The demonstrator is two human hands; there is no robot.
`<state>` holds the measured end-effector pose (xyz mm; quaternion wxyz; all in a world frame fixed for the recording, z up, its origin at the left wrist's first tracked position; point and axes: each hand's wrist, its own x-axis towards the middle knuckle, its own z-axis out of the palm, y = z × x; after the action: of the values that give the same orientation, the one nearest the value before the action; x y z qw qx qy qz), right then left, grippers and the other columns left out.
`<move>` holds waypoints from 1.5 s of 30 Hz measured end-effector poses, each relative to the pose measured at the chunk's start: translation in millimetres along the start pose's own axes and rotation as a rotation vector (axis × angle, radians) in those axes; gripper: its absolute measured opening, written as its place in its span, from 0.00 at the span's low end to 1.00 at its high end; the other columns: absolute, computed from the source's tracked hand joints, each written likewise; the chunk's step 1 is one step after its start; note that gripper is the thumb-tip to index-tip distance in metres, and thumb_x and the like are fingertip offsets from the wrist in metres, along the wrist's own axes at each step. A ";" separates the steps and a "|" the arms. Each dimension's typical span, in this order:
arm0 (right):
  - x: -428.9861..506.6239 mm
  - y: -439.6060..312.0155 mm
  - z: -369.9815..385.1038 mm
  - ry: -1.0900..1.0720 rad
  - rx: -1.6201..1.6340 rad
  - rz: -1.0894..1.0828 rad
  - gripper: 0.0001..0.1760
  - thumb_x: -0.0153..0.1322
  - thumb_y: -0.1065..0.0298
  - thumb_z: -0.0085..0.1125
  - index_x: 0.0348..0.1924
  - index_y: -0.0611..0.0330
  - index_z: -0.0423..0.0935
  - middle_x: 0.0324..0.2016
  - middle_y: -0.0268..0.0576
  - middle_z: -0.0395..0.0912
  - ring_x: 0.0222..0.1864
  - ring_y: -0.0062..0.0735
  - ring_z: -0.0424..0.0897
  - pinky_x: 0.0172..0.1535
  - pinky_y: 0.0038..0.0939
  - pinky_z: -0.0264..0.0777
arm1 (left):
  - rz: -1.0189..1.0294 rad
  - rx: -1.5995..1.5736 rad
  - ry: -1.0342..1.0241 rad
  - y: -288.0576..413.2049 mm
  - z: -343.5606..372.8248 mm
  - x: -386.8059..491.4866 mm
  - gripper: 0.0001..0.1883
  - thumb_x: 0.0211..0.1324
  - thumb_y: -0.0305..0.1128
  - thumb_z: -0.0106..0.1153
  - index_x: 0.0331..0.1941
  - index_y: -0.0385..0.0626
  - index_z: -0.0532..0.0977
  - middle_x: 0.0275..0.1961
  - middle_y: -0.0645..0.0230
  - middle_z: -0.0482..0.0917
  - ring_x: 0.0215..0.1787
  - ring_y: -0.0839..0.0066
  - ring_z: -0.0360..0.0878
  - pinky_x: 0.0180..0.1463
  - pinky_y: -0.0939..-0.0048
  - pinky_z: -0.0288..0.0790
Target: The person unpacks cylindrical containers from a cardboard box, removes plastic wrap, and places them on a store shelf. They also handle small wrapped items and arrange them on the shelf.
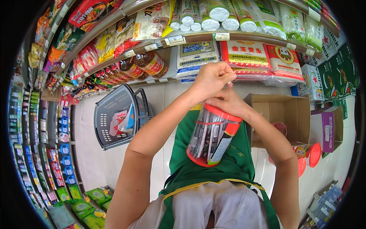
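A clear plastic jar (pixel 210 134) with a red lid and red base leans against my green apron (pixel 183 143); long, dark wrapped items stand inside, and a red cord runs around its upper part. My right hand (pixel 227 101) rests over the lid's far edge, its fingers partly hidden. Above it, my left hand (pixel 213 77) is raised with thumb and fingertips pinched together around something small and whitish, too small to identify. The two hands are close together and overlap in view.
A grey shopping basket (pixel 114 114) holding packages stands on the floor at left. An open cardboard box (pixel 294 114) stands at right, with red-lidded jars (pixel 314 154) beside it. Shelves (pixel 243 37) carry noodles and rice sacks ahead; more goods line the left.
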<state>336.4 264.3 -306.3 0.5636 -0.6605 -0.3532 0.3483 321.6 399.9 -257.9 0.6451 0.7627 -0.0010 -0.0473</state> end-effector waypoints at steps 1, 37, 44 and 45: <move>2.6 2.4 1.6 -0.018 0.006 -0.032 0.11 0.72 0.66 0.57 0.40 0.61 0.83 0.37 0.39 0.85 0.40 0.25 0.80 0.48 0.27 0.73 | -0.012 0.011 -0.020 -4.1 -3.3 0.0 0.08 0.59 0.29 0.61 0.40 0.38 0.76 0.35 0.64 0.82 0.35 0.76 0.82 0.39 0.75 0.75; -117.8 34.6 -95.7 0.712 -0.013 0.153 0.09 0.71 0.67 0.60 0.40 0.61 0.76 0.29 0.34 0.79 0.32 0.16 0.76 0.33 0.27 0.70 | 1.030 0.811 -0.225 -15.8 33.0 -158.5 0.14 0.41 0.29 0.65 0.37 0.54 0.83 0.34 0.71 0.71 0.42 0.69 0.72 0.50 0.64 0.70; -156.2 187.2 -82.5 0.892 -1.009 0.480 0.04 0.65 0.71 0.55 0.29 0.62 0.73 0.32 0.54 0.78 0.35 0.55 0.81 0.37 0.47 0.76 | 0.534 0.656 0.124 6.7 7.6 -115.6 0.12 0.43 0.28 0.70 0.37 0.47 0.84 0.40 0.62 0.74 0.42 0.63 0.75 0.48 0.64 0.74; -158.3 202.9 -71.4 0.821 -1.031 0.524 0.05 0.65 0.70 0.55 0.28 0.62 0.75 0.33 0.55 0.78 0.35 0.53 0.81 0.38 0.47 0.77 | 0.432 0.627 0.159 8.4 4.3 -108.8 0.12 0.45 0.27 0.69 0.37 0.46 0.83 0.41 0.61 0.75 0.42 0.63 0.75 0.48 0.65 0.74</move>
<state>332.3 69.3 -488.8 0.1643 -0.9843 -0.0615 -0.0165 213.5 401.0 -242.6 0.3736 0.9064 -0.1258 0.1516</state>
